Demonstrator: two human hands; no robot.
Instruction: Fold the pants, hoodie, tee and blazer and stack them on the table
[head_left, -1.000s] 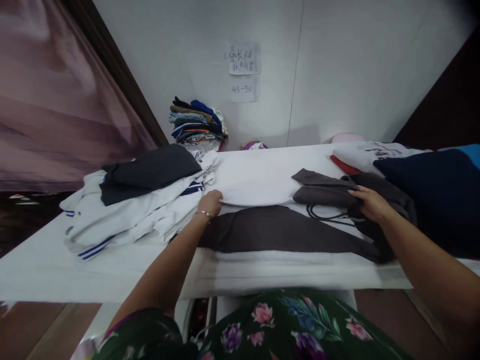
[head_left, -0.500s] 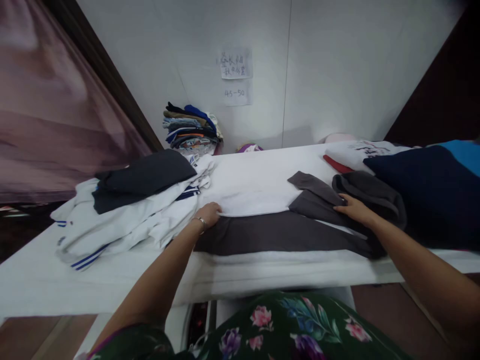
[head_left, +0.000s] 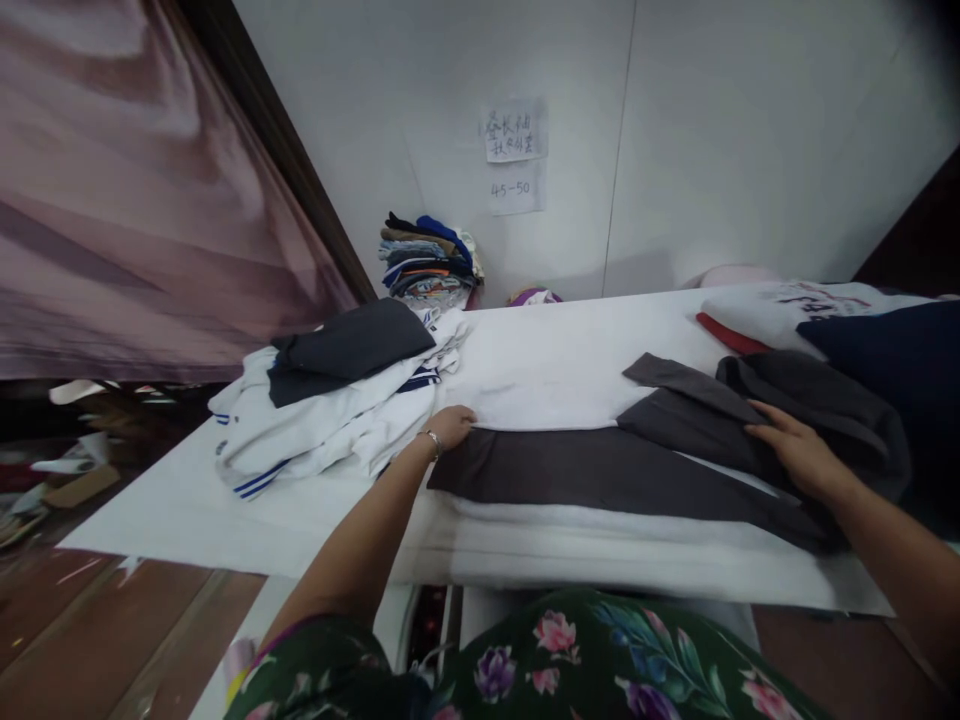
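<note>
A dark grey garment lies stretched along the front of the white-covered table, with one long narrow part reaching left and a shorter part angled up and left. At the far left end, my left hand is closed on the upper corner of the cloth. Over on the right, my right hand grips the same garment near where it bunches into a thick dark fold. The fingertips of both hands are partly hidden by the fabric.
White clothes with blue stripes lie on the left under a folded dark garment. A folded clothes stack stands by the wall. Right hold a navy garment and white printed garment. The table's white cover shows between.
The view has shifted left, so everything appears farther right. My right hand has drawn slightly toward me and right along the grey garment; my left hand keeps its corner.
</note>
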